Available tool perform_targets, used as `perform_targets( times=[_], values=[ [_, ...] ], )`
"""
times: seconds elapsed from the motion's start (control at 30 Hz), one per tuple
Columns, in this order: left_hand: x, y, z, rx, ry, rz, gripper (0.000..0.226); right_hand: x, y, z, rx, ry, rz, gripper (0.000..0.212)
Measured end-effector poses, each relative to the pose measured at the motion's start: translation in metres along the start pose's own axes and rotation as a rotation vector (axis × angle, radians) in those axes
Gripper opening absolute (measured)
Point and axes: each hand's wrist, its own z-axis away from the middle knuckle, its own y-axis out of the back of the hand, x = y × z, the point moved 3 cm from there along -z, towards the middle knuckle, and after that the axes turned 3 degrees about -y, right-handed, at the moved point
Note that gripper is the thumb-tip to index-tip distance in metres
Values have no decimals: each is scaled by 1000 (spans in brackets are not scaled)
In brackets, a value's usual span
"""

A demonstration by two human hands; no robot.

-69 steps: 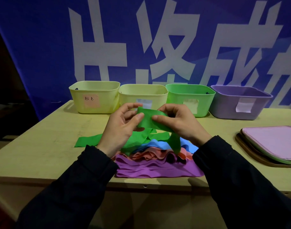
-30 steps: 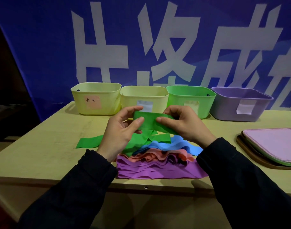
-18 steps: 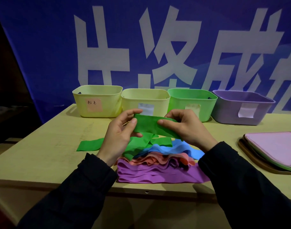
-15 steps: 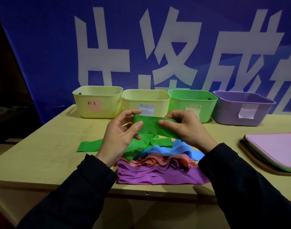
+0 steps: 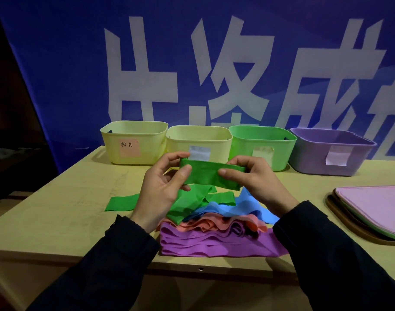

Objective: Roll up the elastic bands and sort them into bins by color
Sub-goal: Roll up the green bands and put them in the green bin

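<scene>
Green elastic band [image 5: 211,175] pinched between left hand [image 5: 162,189] and right hand [image 5: 255,179], thumbs in front, above heaped bands [image 5: 219,234]. Band's trailing end hidden behind left palm. Bin [image 5: 262,147] interiors unseen.

A pink label [image 5: 129,147] on the front of the left yellow bin [image 5: 133,142], at about ten o'clock from the table's middle, carries the handwritten characters 粉色. The white label [image 5: 199,153] on the second yellow bin [image 5: 198,140], the pale label [image 5: 262,152] on the green bin [image 5: 262,144] at twelve o'clock and the white label [image 5: 336,157] on the purple bin [image 5: 331,151] at two o'clock show no writing that can be read. The blue banner [image 5: 57,63] behind bears large white Chinese characters, cut off at their lower edge by the bins and table; one at the right looks like 成, the others cannot be told.
</scene>
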Motion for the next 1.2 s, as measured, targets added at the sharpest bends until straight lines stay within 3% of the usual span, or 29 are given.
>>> perform_targets(
  times=[0.2,0.33,0.47,0.77,0.93,1.2],
  values=[
    [-6,-1,-1,2,36,30,30,2,-5,1,-32,-18,-122,14],
    [-6,-2,1,-26,46,53,42,2,-13,2,-31,-68,-175,13],
    [-2,-2,1,-12,11,35,29,3,-15,0,33,-77,-194,12],
    [-10,-7,4,-23,78,45,34,11,-19,3,97,-74,-235,18],
    [-7,-8,4,-18,29,5,27,14,-21,3,120,-78,-202,11],
    [-13,-6,5,-7,98,9,30,18,-26,5,154,-70,-220,3]
  ],
)
